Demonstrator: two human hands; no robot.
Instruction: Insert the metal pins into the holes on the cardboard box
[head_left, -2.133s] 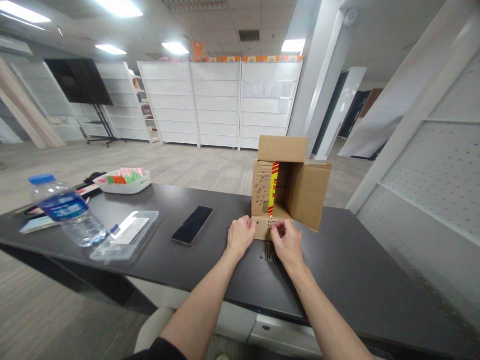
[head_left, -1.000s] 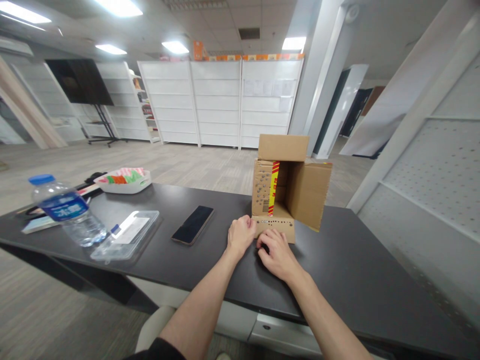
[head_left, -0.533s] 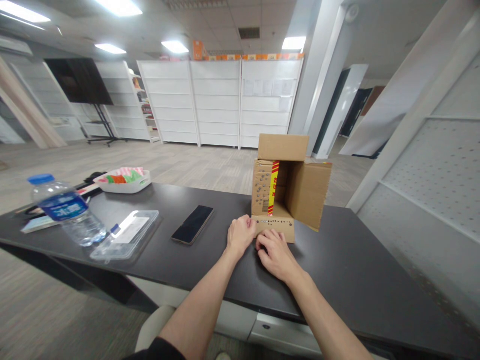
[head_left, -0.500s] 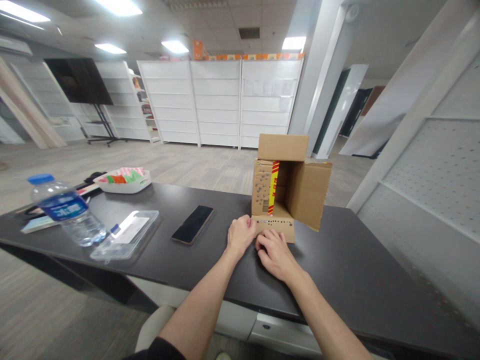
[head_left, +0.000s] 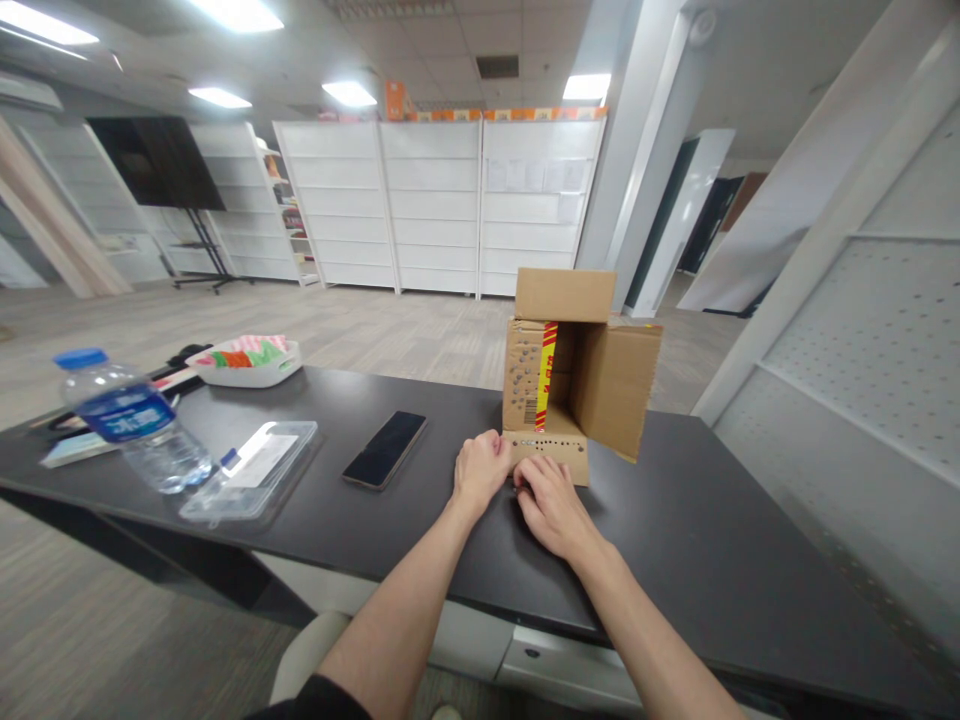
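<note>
An open cardboard box (head_left: 523, 375) lies on its side on the dark table, its opening toward me and its flaps spread. Dark round studs or holes dot its left flap, and a row of them runs along the lower flap (head_left: 551, 447). My left hand (head_left: 480, 468) is closed at the left edge of that lower flap, gripping it. Just to its right, my right hand (head_left: 551, 500) touches the flap's front with curled fingers. A tiny dark spot shows by its fingertips, too small to name.
Left of my hands lies a black phone (head_left: 385, 449). Farther left are a clear plastic case (head_left: 259, 470), a tilted water bottle (head_left: 135, 420) and a white basket (head_left: 247, 371) of colourful packets. A white perforated panel (head_left: 862, 350) stands along the table's right side.
My right hand's fingers have shifted slightly at the lower flap, and its thumb has drawn in a little. My left hand and the box look the same.
</note>
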